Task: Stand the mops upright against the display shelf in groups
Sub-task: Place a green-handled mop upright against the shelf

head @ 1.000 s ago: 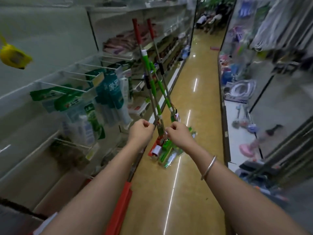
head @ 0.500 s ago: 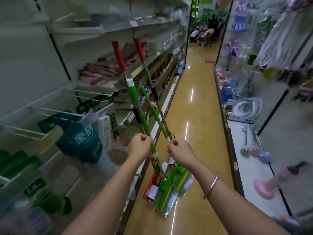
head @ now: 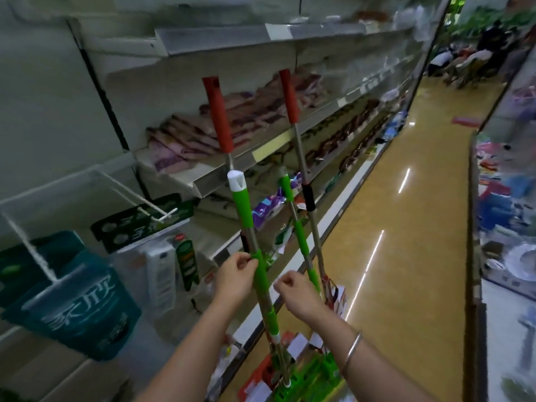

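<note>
Several mops stand together on the aisle floor beside the display shelf (head: 185, 184). Two have red grips (head: 217, 114) on top, and two shorter ones have green sleeves (head: 242, 204) on steel poles. Their green mop heads (head: 307, 381) and red ones (head: 261, 375) sit bunched on the floor at the bottom. My left hand (head: 236, 275) grips the nearer green-sleeved pole at mid height. My right hand (head: 295, 295) is curled against the farther poles (head: 311, 274), which pass behind it.
Teal bags (head: 72, 300) hang from white hooks at the lower left. Folded cloths (head: 203, 134) lie on the middle shelf. The yellow aisle floor (head: 406, 227) runs ahead, with a goods shelf (head: 507, 198) on the right. People (head: 470, 59) sit at its far end.
The mop bundle has been raised more upright and now looks closer to the shelf. Both hands stay on the poles and now sit higher on them.
</note>
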The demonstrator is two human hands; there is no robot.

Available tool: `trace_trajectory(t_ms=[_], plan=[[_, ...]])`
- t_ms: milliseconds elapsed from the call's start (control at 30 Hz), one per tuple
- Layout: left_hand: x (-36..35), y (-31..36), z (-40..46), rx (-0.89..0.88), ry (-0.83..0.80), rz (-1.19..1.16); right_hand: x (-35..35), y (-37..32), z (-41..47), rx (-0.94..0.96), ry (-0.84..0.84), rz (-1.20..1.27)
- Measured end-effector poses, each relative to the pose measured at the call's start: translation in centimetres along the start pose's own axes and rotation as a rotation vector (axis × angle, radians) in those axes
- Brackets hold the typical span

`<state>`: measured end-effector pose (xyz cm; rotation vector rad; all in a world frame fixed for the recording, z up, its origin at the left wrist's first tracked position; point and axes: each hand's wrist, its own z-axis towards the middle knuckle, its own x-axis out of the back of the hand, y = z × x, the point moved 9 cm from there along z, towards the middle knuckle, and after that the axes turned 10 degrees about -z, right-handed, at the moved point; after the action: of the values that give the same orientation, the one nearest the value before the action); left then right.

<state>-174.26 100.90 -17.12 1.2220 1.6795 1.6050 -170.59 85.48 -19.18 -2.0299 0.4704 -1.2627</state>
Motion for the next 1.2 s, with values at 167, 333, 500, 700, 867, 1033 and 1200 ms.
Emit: trace_trajectory(t_ms=[167, 333, 500, 700, 867, 1033, 1200], plan=[[-0.8, -0.6, 4.4, 0.092, 0.171, -0.079, 0.6, 1.1, 6.8, 0.045, -0.147, -0.066], [-1.6, -1.6, 7.8, 0.124, 0.257, -0.110, -1.6, 1.8, 10.6, 0.059, -0.270, -0.050], [-2.8, -4.0, 10.4, 0.114, 0.293, 0.020, -4.4, 2.0, 13.4, 0.082, -0.345, 0.082], [-4.8, -7.6, 9.5, 0.146, 0.231, 0.019, -7.5, 2.4, 14.3, 0.150, -0.464, 0.022], [-5.9, -8.4, 7.2, 0.111, 0.185, 0.068, -8.9, 4.4, 12.9, 0.122, -0.513, -0.012], [-7.0, -9.0, 4.7, 0.133, 0.204, 0.134, -8.7, 6.7, 11.4, 0.115, -0.507, -0.083], [-8.3, -9.6, 1.8, 0.157, 0.177, 0.074, -7.7, 7.6, 9.1, 0.170, -0.513, -0.118]])
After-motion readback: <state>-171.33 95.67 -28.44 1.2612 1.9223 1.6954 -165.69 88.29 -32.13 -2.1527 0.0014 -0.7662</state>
